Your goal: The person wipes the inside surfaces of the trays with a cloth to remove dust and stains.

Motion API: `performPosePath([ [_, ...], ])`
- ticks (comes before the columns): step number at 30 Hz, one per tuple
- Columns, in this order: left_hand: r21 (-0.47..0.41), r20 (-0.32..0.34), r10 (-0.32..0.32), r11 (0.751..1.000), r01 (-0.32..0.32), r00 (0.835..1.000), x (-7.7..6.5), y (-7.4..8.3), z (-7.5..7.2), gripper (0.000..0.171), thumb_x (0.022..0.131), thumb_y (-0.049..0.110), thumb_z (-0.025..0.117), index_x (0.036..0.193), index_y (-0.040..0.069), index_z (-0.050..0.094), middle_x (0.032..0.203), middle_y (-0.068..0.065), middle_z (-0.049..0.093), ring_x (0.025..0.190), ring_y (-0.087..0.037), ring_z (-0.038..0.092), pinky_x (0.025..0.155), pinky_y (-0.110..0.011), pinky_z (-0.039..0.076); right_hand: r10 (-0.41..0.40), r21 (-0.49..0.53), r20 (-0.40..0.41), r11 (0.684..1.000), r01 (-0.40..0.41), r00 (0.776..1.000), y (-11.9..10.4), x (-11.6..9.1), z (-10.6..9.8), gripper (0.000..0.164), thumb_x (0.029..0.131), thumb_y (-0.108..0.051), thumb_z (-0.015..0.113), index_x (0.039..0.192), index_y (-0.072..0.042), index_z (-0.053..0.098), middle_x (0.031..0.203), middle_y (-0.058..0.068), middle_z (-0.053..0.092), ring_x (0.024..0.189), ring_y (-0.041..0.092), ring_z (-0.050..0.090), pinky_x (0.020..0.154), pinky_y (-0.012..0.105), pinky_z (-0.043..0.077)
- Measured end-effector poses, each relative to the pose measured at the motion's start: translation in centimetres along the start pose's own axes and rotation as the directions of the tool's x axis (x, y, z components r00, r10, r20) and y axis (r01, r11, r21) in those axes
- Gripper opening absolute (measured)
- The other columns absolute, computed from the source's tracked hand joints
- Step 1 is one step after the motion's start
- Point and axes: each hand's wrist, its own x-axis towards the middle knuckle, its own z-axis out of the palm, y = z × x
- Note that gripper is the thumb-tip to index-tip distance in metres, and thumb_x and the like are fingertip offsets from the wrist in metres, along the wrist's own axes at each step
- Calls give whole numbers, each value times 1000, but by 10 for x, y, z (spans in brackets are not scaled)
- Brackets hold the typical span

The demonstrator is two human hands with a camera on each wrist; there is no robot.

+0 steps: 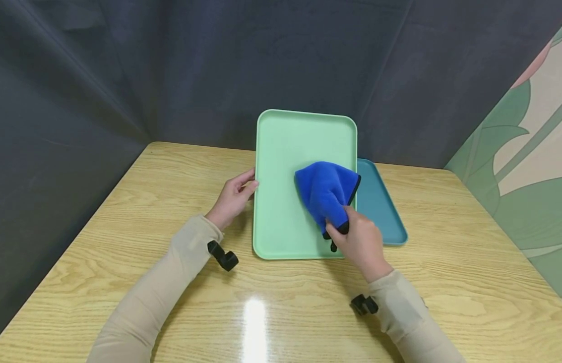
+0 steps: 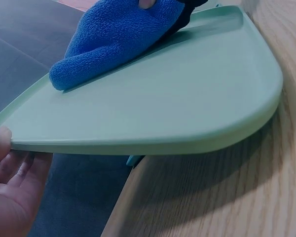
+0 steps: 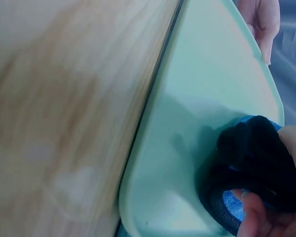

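A light green tray (image 1: 281, 212) is tilted up, its far end raised and its near edge down by the wooden table. My left hand (image 1: 233, 199) grips the tray's left rim, thumb on the front and fingers behind it, as the left wrist view also shows. My right hand (image 1: 362, 239) holds a bunched blue cloth (image 1: 323, 189) with black edging against the tray's face, right of its middle. In the right wrist view the cloth's black edge (image 3: 251, 163) bulges between thumb and fingers.
A teal tray (image 1: 380, 212) lies on the wooden table (image 1: 181, 176), partly hidden behind the green one. A dark curtain (image 1: 217, 65) hangs along the table's back and left side. A wall with a leaf pattern (image 1: 535, 151) stands at the right.
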Motion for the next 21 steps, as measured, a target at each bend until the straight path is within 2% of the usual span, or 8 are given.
performPosePath([
  [5,2,-3,-4,1000,4,1000,-1,1,0,44,99,11,43,143,12,38,135,-14,48,114,-24,53,103,-38,47,-30,17,22,999,29,999,-9,2,4,23,81,-21,69,87,-2,58,68,11,58,55,23,53,43,30,37],
  [8,4,-6,-7,1000,7,1000,-2,2,0,44,99,11,43,143,12,38,136,-13,48,115,-25,52,103,-38,47,-47,23,24,999,47,999,-16,3,7,22,81,-22,69,87,-4,58,68,9,58,55,22,53,43,30,36],
  [21,-3,-16,-9,1000,9,1000,0,0,1,45,99,11,45,143,11,39,135,-14,50,113,-23,54,102,-38,48,-171,56,57,984,168,984,-53,8,22,33,80,-24,73,100,-2,61,78,11,66,64,22,62,55,36,52],
])
